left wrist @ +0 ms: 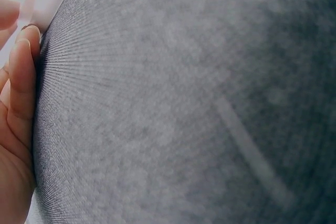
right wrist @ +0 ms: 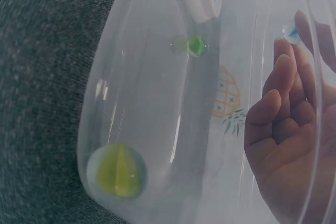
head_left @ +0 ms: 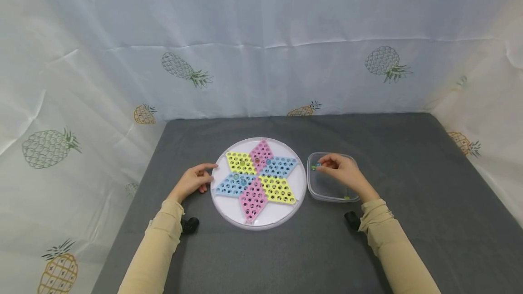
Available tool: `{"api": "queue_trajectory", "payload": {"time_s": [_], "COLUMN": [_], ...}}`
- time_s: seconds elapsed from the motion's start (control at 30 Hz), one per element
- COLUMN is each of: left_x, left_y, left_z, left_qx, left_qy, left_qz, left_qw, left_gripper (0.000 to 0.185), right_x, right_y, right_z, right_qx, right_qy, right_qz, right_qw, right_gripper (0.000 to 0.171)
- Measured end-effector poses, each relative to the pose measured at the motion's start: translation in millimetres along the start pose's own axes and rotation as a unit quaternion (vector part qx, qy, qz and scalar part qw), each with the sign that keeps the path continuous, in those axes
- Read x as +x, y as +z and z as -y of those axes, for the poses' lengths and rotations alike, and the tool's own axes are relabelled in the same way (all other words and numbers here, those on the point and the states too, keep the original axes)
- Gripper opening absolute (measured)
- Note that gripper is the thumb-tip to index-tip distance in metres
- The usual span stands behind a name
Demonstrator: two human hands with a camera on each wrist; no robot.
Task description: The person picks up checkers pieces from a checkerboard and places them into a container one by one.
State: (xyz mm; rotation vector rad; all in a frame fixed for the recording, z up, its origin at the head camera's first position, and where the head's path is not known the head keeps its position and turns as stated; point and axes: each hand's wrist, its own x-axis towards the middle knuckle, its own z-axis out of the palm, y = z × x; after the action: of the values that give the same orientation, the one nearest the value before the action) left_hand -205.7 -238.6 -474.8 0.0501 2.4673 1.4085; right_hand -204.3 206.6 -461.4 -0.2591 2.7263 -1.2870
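Observation:
A round white board (head_left: pixel 229 208) with a six-pointed star of yellow, pink and blue holed fields lies on the grey table; a few marbles (head_left: pixel 257 161) sit in holes near its centre. My left hand (head_left: pixel 196 180) rests on the table with fingertips (left wrist: pixel 23 72) against the board's left rim. My right hand (head_left: pixel 341 171) reaches into a clear plastic tub (head_left: pixel 327 194) to the board's right and pinches a blue marble (right wrist: pixel 291 32) at its fingertips. A green marble (right wrist: pixel 196 46) and a yellow-green marble (right wrist: pixel 118 171) lie in the tub.
The grey cloth table (head_left: pixel 408 158) is walled by white pineapple-print sheets (head_left: pixel 286 49) behind and on both sides. Black wrist-camera mounts (head_left: pixel 189 225) sit under both sleeves.

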Motion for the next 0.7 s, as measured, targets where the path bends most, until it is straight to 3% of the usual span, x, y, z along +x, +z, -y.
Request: {"api": "queue_trajectory", "payload": {"time_s": [0.7], "left_x": [1.3], "left_y": [-0.9], "left_z": [2.4], "left_qx": [-0.006], "left_qy": [0.006], "left_qz": [0.004], "left_qw": [1.0], "left_gripper": [0.042], "right_x": [-4.5], "right_y": [0.2], "right_z": [-0.5], "right_qx": [0.021], "right_qy": [-0.007], "right_qz": [0.011], "right_qw": [1.0], "right_gripper": [0.037]}}
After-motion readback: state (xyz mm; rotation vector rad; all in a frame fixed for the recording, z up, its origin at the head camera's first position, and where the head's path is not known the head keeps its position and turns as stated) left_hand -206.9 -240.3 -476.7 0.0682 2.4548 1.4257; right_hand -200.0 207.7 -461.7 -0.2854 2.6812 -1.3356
